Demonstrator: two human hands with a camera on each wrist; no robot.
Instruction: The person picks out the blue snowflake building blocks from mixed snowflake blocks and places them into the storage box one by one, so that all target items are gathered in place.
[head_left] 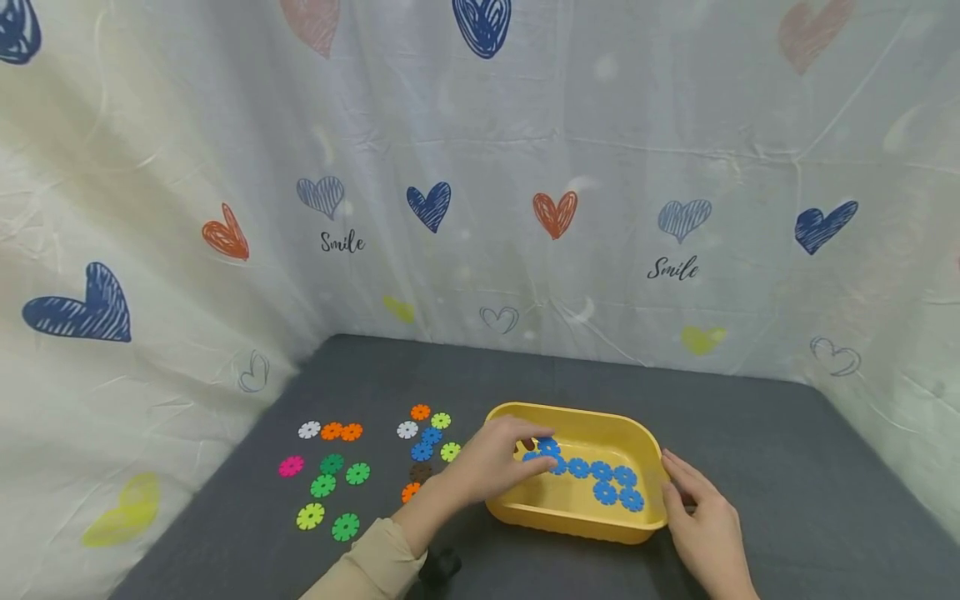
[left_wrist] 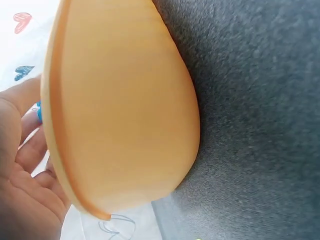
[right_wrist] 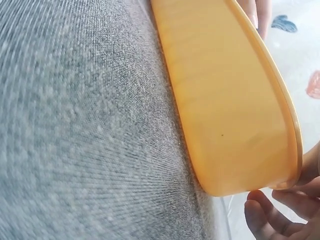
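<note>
A yellow plastic basin stands on the dark cloth, with several blue notched plastic discs on its floor. My left hand reaches over the basin's left side and pinches a blue notched disc between thumb and fingertips. In the left wrist view a bit of this blue disc shows past the rim. Dark brown pieces lie partly hidden behind that hand. At the basin's right end, my right hand holds the rim, and some fingers are bent beside the end wall.
Left of the basin lie loose notched discs: green discs, a pink disc, orange discs and a white disc. A mixed-colour group with a brown disc lies nearer my left forearm. A heart-printed curtain encloses the table.
</note>
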